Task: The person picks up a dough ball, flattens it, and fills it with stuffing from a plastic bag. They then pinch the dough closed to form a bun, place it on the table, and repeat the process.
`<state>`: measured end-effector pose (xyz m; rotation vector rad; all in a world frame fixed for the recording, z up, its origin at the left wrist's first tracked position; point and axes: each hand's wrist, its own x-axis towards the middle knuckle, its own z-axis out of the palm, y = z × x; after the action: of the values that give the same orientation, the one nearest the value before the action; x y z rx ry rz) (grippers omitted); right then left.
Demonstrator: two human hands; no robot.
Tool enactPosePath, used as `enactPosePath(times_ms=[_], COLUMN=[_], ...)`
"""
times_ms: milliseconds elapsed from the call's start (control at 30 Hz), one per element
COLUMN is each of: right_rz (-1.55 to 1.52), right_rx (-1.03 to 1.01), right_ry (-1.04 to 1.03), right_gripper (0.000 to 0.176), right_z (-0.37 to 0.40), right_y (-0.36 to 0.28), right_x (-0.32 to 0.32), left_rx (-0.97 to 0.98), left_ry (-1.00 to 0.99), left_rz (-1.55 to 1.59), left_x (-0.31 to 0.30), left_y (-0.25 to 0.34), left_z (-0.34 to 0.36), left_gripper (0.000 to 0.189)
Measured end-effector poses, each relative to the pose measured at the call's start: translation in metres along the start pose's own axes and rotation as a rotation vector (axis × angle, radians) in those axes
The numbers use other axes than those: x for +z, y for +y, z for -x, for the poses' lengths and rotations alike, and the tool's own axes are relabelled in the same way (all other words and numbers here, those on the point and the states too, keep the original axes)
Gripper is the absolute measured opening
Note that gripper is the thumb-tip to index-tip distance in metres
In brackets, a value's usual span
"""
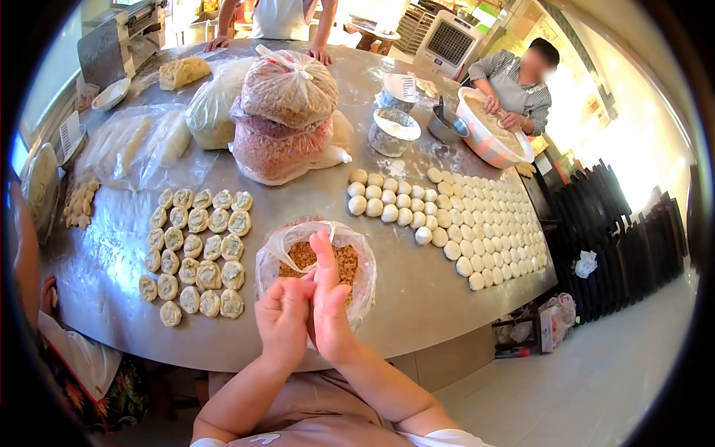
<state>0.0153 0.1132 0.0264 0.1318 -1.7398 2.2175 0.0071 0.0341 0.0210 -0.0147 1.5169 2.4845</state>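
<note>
Both hands are together above an open plastic bag (363, 253) of brown crumbly filling (347, 262). My left hand (283, 316) is closed, its fingertips pressed against the palm side of my right hand (328, 302). What the left fingers hold, if anything, is hidden. My right hand points away from me, fingers stretched out and seen edge-on. To the left lie several rows of dough rounds (192, 246) with gathered, pleated tops. Smooth dough balls (477, 235) fill the right side of the steel table (402, 313).
Tied bags of crumbly filling (289, 89) are stacked mid-table, beside dough strips under plastic (134, 145). A flour tub (394, 132) and metal bowl (447, 125) stand behind. One co-worker (521, 93) has hands in a large basin (491, 141); others stand far side and left.
</note>
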Motion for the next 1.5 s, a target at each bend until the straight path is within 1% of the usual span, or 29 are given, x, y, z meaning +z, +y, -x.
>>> enactPosePath(times_ms=[67, 167, 200, 233, 300, 333, 367, 400, 467, 500, 533, 567, 600, 633, 700, 733, 800, 833, 867, 900, 933, 1000, 1100, 1200, 1267, 1300, 1400, 1467, 1500], right_rz=[-0.180, 0.308, 0.360, 0.262, 0.066, 0.172, 0.186, 0.201, 0.279, 0.256, 0.229, 0.194, 0.373, 0.456, 0.621, 0.457, 0.139, 0.093, 0.048, 0.004, 0.002, 0.265, 0.430, 0.261, 0.211, 0.185, 0.373, 0.448, 0.371], right_rx=[0.043, -0.043, -0.119, -0.032, 0.145, 0.127, 0.138, 0.147, 0.187, 0.177, 0.174, 0.179, 0.042, -0.012, -0.131, 0.057, 0.415, 0.448, 0.477, 0.505, 0.452, 0.150, -0.009, 0.336, 0.376, 0.394, 0.112, 0.089, 0.193], right_ry=[0.000, -0.032, -0.047, -0.056, -0.070, 0.045, 0.020, -0.004, -0.051, -0.024, -0.005, 0.005, -0.053, -0.024, 0.038, 0.040, 0.053, 0.022, -0.007, -0.038, -0.050, -0.125, -0.071, -0.036, -0.083, -0.110, -0.135, -0.091, -0.068], right_gripper=[0.087, 0.083, 0.074, 0.069, 0.059, 0.042, 0.039, 0.037, 0.032, 0.033, 0.034, 0.034, 0.042, 0.045, 0.053, 0.054, 0.057, 0.057, 0.058, 0.058, 0.058, 0.055, 0.050, 0.057, 0.060, 0.061, 0.061, 0.050, 0.049], right_z=[0.007, 0.018, 0.022, 0.028, 0.038, 0.037, 0.035, 0.032, 0.025, 0.027, 0.029, 0.033, 0.031, 0.029, 0.024, 0.027, 0.028, 0.029, 0.030, 0.030, 0.034, 0.029, 0.027, 0.029, 0.029, 0.029, 0.028, 0.029, 0.029], right_y=[-0.006, 0.002, 0.005, 0.010, 0.018, 0.018, 0.015, 0.008, -0.006, -0.006, -0.005, -0.002, 0.004, 0.004, 0.006, 0.003, -0.004, -0.003, -0.001, 0.001, -0.001, 0.005, 0.015, -0.008, -0.005, -0.002, 0.016, 0.016, 0.008], right_x=[0.007, -0.002, 0.003, 0.007, 0.014, 0.015, 0.011, 0.003, -0.003, -0.003, 0.000, 0.005, 0.001, 0.004, 0.009, 0.006, -0.007, -0.009, -0.012, -0.011, -0.008, -0.006, 0.003, 0.000, -0.001, -0.002, -0.007, -0.002, -0.001], left_rx=[0.096, 0.160, 0.174, 0.186, 0.156, 0.140, 0.124, 0.222, 0.361, 0.425, 0.337, 0.328, 0.304, 0.277, 0.217, 0.117, 0.023, -0.031, -0.051, 0.074, 0.199, 0.078, -0.033, -0.065, 0.051, 0.051, 0.052, 0.013, -0.061], left_ry=[0.032, 0.073, 0.115, 0.159, 0.104, 0.077, 0.049, 0.028, -0.133, -0.209, -0.346, -0.291, -0.247, -0.194, -0.162, -0.178, -0.291, -0.341, -0.417, -0.429, -0.426, -0.349, -0.324, -0.354, -0.331, -0.339, -0.323, -0.291, -0.311], left_rz=[0.106, 0.216, 0.203, 0.191, 0.312, 0.372, 0.429, 0.289, 0.031, -0.098, -0.065, -0.113, -0.076, -0.043, -0.117, 0.094, 0.261, 0.340, 0.210, 0.092, -0.025, 0.037, 0.166, 0.236, 0.026, 0.037, 0.093, 0.125, 0.231], left_x=[-0.004, -0.011, -0.010, -0.010, -0.008, -0.007, -0.007, -0.010, -0.019, -0.025, -0.034, -0.035, -0.032, -0.031, -0.029, -0.025, -0.029, -0.031, -0.034, -0.035, -0.037, -0.040, -0.044, -0.038, -0.036, -0.038, -0.040, -0.040, -0.040], left_y=[-0.002, 0.008, 0.015, 0.018, 0.018, 0.018, 0.018, 0.019, 0.014, 0.008, 0.006, 0.004, 0.003, 0.001, 0.003, 0.001, 0.003, 0.003, 0.008, 0.002, -0.003, -0.007, -0.010, -0.001, 0.003, -0.001, -0.010, -0.015, -0.012], left_z=[-0.008, -0.012, -0.013, -0.014, -0.012, -0.011, -0.010, -0.009, -0.009, -0.008, -0.012, -0.011, -0.009, -0.006, -0.005, -0.003, -0.004, -0.004, -0.002, -0.003, -0.004, -0.011, -0.013, -0.005, -0.004, -0.006, -0.013, -0.013, -0.013], left_gripper=[0.039, 0.044, 0.045, 0.045, 0.044, 0.052, 0.064, 0.076, 0.068, 0.065, 0.053, 0.051, 0.046, 0.041, 0.054, 0.055, 0.057, 0.062, 0.058, 0.050, 0.044, 0.046, 0.056, 0.058, 0.055, 0.051, 0.047, 0.049, 0.049])
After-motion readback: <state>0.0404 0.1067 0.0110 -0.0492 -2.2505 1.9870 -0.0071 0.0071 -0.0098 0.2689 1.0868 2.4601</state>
